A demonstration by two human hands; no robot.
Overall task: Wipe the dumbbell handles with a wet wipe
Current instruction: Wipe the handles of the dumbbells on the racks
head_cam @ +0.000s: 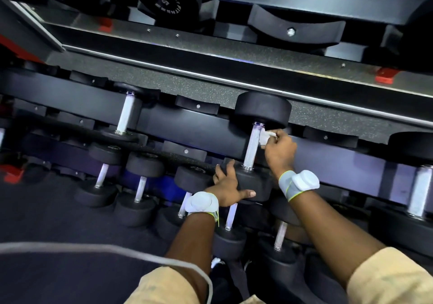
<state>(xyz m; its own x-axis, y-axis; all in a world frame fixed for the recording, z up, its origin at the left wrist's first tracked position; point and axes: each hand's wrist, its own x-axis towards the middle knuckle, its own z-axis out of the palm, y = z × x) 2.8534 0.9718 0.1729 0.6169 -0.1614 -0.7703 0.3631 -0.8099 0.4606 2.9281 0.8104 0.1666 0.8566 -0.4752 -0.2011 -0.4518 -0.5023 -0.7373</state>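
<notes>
A rack [185, 123] cradling a dumbbell [263, 109], right hand [280, 150] pinching a wet wipe [264, 138] against the far end of its steel handle [251, 150], left hand [230, 184] gripping its near head, smaller dumbbells [145, 168] crowding the lower tier, near left.

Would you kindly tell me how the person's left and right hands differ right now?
The left hand grips the dumbbell by its near head, while the right hand pinches the wet wipe. The left hand sits near the viewer; the right hand works at the far end of the handle. Both wear white wrist bands.
</notes>
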